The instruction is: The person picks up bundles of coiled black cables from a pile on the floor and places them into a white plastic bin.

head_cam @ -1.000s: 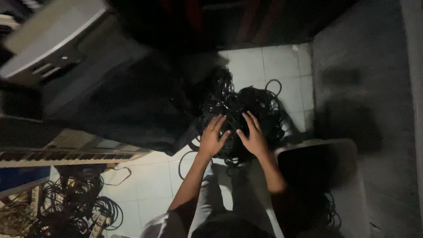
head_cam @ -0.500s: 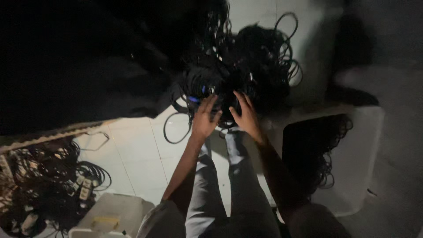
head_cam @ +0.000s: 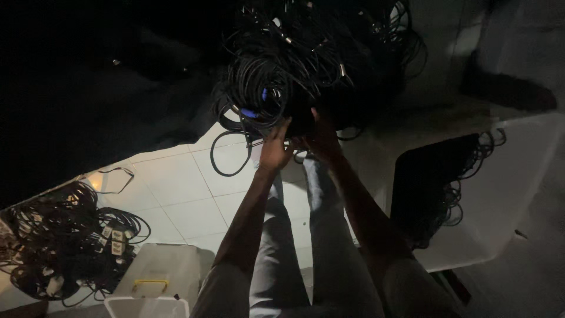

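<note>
A big tangle of black cables (head_cam: pixel 306 65) with blue-tipped connectors lies on the white tiled floor ahead of me. My left hand (head_cam: pixel 275 147) reaches into its near edge, fingers curled around cable loops beside a blue connector (head_cam: pixel 250 113). My right hand (head_cam: pixel 321 138) is pressed into the same tangle right next to it, gripping dark cable. Both forearms stretch forward over my grey-trousered legs. The light is dim and the fingertips are partly buried in the cables.
A white plastic bin (head_cam: pixel 500 194) with cables spilling inside stands at the right. A second heap of cables and adapters (head_cam: pixel 65 235) lies at lower left, beside a clear lidded box with a yellow latch (head_cam: pixel 156 277). A dark mass (head_cam: pixel 100 88) fills the upper left.
The view has tilted downward and closer; the keyboard and equipment at left dropped out of sight. Both hands stayed in the cable tangle, shifting slightly as they work at it.
</note>
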